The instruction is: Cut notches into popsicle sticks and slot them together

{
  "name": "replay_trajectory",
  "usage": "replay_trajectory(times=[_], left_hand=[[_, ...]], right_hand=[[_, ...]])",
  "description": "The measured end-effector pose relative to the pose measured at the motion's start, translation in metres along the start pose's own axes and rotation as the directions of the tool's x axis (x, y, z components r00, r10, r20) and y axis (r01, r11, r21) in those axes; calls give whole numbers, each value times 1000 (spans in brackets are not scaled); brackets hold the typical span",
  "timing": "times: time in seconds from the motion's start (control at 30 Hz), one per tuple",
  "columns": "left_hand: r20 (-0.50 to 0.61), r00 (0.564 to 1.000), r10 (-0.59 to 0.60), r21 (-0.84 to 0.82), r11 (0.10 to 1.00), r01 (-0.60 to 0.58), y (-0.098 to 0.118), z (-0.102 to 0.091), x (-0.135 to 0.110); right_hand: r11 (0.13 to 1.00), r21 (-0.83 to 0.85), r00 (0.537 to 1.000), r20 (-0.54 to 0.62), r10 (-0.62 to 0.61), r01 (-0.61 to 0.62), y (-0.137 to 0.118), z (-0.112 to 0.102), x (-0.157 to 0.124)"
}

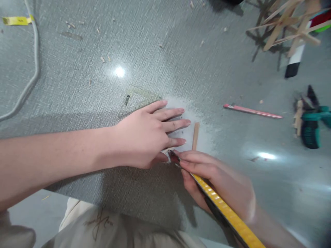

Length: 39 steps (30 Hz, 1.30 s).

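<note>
One long, narrow yellow-and-black tool (217, 196) with a dark head runs from the centre of the frame to the lower right, where the bottom edge cuts it off. The right hand (222, 182) holds it, fingers closed around its front part; its tip sits just beside the left thumb. The left hand (152, 132) lies palm down at the centre, fingers spread, on a pale, powdery-looking patch; whether it pins anything beneath the palm, I cannot tell.

Just above the right fingers stands a slim, flat light-wood stick (196, 136), its lower end hidden behind them. A clear plastic ruler-like piece (139, 98) pokes out above the left hand, partly covered.

Room to move is widest across the upper middle, where the textured grey tabletop (176, 69) carries only scattered wood chips; its near edge slants through the lower left. Right of centre lies a thin pink stick (253, 111), well apart from both hands. A teal-and-black hand tool (311, 127) at the right edge is blurred, its kind unclear. Crossed light-wood sticks (281, 24) fill the upper right, cropped, and a pale grey cable (37, 51) bends down the upper left.
</note>
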<state>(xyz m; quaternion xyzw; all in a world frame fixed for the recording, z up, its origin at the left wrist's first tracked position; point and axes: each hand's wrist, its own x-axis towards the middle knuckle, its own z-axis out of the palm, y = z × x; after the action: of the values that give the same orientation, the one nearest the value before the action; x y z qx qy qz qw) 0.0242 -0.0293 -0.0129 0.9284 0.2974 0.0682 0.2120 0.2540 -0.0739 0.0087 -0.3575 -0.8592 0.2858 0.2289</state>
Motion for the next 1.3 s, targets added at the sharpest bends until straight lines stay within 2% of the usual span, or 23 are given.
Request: replay_trajectory(times=[0.17, 0.67, 1.03, 1.3], left_hand=[[6, 1000, 7, -13, 1000, -7, 0, -1, -1], [-103, 994, 34, -11, 999, -35, -1, 4, 0], [-66, 998, 23, -16, 1000, -24, 0, 4, 1], [-77, 997, 20, -18, 1000, -21, 0, 3, 1]], right_hand=[[1000, -9, 1000, -1, -19, 19, 4, 1, -3], [998, 53, 1000, 7, -20, 20, 3, 0, 3], [999, 14, 999, -23, -31, 31, 3, 0, 2], [999, 35, 1000, -5, -15, 15, 0, -1, 5]])
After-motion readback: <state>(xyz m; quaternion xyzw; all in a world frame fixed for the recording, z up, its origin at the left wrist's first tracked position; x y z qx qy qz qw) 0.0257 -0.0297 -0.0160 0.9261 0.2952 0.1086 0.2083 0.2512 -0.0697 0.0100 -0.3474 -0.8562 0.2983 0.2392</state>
